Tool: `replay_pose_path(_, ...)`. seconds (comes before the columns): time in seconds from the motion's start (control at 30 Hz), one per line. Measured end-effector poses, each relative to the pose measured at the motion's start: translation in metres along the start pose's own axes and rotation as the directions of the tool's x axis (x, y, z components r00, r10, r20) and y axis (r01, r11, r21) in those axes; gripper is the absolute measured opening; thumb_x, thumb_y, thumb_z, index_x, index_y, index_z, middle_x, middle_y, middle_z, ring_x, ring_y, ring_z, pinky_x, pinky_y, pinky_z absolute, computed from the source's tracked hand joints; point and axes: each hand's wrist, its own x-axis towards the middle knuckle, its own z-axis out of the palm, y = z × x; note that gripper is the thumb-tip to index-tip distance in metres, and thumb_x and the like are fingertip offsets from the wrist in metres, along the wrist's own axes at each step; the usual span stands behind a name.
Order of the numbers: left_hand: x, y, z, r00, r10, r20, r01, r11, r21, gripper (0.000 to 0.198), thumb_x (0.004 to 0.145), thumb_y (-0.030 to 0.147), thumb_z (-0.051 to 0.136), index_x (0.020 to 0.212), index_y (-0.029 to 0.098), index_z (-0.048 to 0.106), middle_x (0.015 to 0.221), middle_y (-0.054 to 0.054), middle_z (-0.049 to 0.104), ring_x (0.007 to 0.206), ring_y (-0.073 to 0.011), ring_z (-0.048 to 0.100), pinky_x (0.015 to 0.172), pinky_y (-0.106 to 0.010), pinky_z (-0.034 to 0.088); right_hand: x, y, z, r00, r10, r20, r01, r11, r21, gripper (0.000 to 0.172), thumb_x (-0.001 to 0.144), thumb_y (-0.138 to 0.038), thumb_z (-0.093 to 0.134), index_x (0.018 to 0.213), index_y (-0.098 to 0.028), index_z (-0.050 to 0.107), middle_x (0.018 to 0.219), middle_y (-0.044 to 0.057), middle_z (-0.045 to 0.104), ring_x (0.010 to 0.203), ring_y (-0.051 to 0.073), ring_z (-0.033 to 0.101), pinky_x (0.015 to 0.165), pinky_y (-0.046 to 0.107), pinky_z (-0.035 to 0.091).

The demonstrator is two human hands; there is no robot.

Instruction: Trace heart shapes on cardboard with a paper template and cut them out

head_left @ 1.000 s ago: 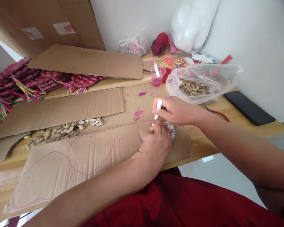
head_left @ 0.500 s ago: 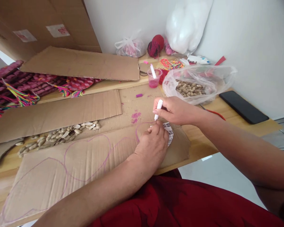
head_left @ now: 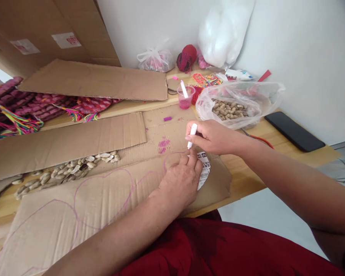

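A white marker pen [head_left: 192,136] is gripped near upright in my right hand [head_left: 211,136], its tip down by the edge of a printed paper cut-out [head_left: 206,168]. My left hand [head_left: 182,178] lies over that cut-out with fingers stretched forward, pressing it against a cardboard sheet [head_left: 103,191]. The hand hides much of the paper, whose visible right edge is curved. Purple heart-like outlines run across the cardboard to the left, and part of another purple line shows just left of the cut-out. A purple pen cap [head_left: 167,119] lies beyond my hands.
Peanut shells [head_left: 74,166] lie left between cardboard pieces. Beyond are a plastic cup [head_left: 185,100] with pink liquid and a white pen, a bag of peanuts [head_left: 230,109], a yarn ball [head_left: 186,57] and a black phone [head_left: 294,131]. A cardboard strip [head_left: 97,80] rests on tasselled pink items [head_left: 14,99].
My left hand has shifted slightly left and down in view, and more of the printed paper shows. The marker stays in my right hand near the paper's edge. The whole view has shifted slightly.
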Motion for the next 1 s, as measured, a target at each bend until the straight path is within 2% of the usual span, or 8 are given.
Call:
replay_pose_path(0.13, 0.000, 0.000, 0.001, 1.000, -0.003, 0.022, 0.004, 1.000, -0.010, 0.056, 0.093, 0.010, 0.046, 0.148, 0.009, 0.052, 0.167, -0.021, 0.041, 0.129, -0.0302, 0.063, 0.076, -0.035, 0.067, -0.001, 0.002, -0.002, 0.999, 0.033, 0.002, -0.033, 0.999, -0.019, 0.018, 0.098, -0.033, 0.053, 0.088, -0.020, 0.058, 0.071, 0.000, 0.060, 0.066, 0.015, 0.049, 0.068, 0.031, 0.033)
replay_pose_path(0.27, 0.000, -0.001, 0.001, 1.000, -0.003, 0.024, 0.003, 1.000, -0.008, 0.056, 0.093, 0.011, 0.047, 0.148, 0.010, 0.053, 0.166, -0.021, 0.042, 0.124, -0.0293, 0.065, 0.075, -0.034, 0.066, -0.001, 0.002, -0.005, 0.998, 0.058, -0.002, -0.058, 0.996, -0.073, 0.018, 0.097, -0.033, 0.053, 0.086, -0.020, 0.058, 0.073, 0.002, 0.062, 0.068, 0.016, 0.051, 0.069, 0.032, 0.033)
replay_pose_path(0.37, 0.000, -0.001, 0.001, 1.000, -0.002, 0.012, 0.002, 1.000, -0.005, 0.059, 0.092, 0.010, 0.047, 0.150, 0.010, 0.052, 0.167, -0.019, 0.041, 0.123, -0.0290, 0.065, 0.078, -0.035, 0.066, -0.001, 0.000, -0.002, 0.999, 0.032, 0.001, -0.032, 0.999, -0.023, 0.018, 0.098, -0.033, 0.053, 0.088, -0.020, 0.058, 0.073, 0.001, 0.062, 0.068, 0.016, 0.051, 0.069, 0.031, 0.033)
replay_pose_path(0.47, 0.000, -0.001, 0.002, 1.000, -0.005, 0.007, 0.005, 1.000, 0.008, 0.064, 0.091, 0.011, 0.047, 0.156, 0.010, 0.047, 0.168, -0.018, 0.040, 0.124, -0.0292, 0.065, 0.079, -0.035, 0.066, -0.001, -0.001, 0.000, 1.000, 0.027, 0.004, -0.027, 1.000, 0.013, 0.017, 0.099, -0.033, 0.053, 0.089, -0.020, 0.058, 0.073, 0.000, 0.062, 0.068, 0.016, 0.052, 0.069, 0.031, 0.033)
replay_pose_path(0.67, 0.000, 0.000, 0.006, 1.000, 0.000, 0.026, -0.001, 0.999, 0.054, 0.075, 0.091, 0.014, 0.048, 0.164, 0.006, 0.033, 0.169, -0.022, 0.037, 0.123, -0.0289, 0.064, 0.073, -0.032, 0.065, -0.003, 0.004, -0.005, 0.998, 0.067, -0.001, -0.067, 0.995, -0.073, 0.017, 0.098, -0.033, 0.053, 0.087, -0.020, 0.058, 0.073, 0.001, 0.061, 0.068, 0.016, 0.050, 0.069, 0.031, 0.032)
replay_pose_path(0.87, 0.001, -0.003, 0.006, 1.000, 0.009, 0.016, -0.010, 0.999, 0.031, 0.076, 0.088, 0.008, 0.046, 0.163, 0.006, 0.035, 0.171, -0.017, 0.036, 0.125, -0.0280, 0.063, 0.080, -0.032, 0.065, -0.007, 0.003, -0.004, 0.996, 0.084, -0.021, -0.085, 0.996, -0.028, 0.018, 0.098, -0.033, 0.053, 0.086, -0.020, 0.059, 0.070, 0.000, 0.057, 0.066, 0.016, 0.047, 0.067, 0.032, 0.031)
replay_pose_path(1.0, 0.001, -0.004, 0.007, 0.999, 0.030, 0.023, -0.030, 0.999, 0.024, 0.074, 0.090, 0.010, 0.045, 0.163, 0.005, 0.034, 0.170, -0.020, 0.035, 0.128, -0.0290, 0.062, 0.082, -0.033, 0.065, -0.013, 0.005, -0.007, 0.996, 0.089, -0.027, -0.090, 0.995, -0.031, 0.017, 0.097, -0.033, 0.054, 0.087, -0.020, 0.059, 0.067, -0.002, 0.055, 0.064, 0.016, 0.046, 0.067, 0.032, 0.030)
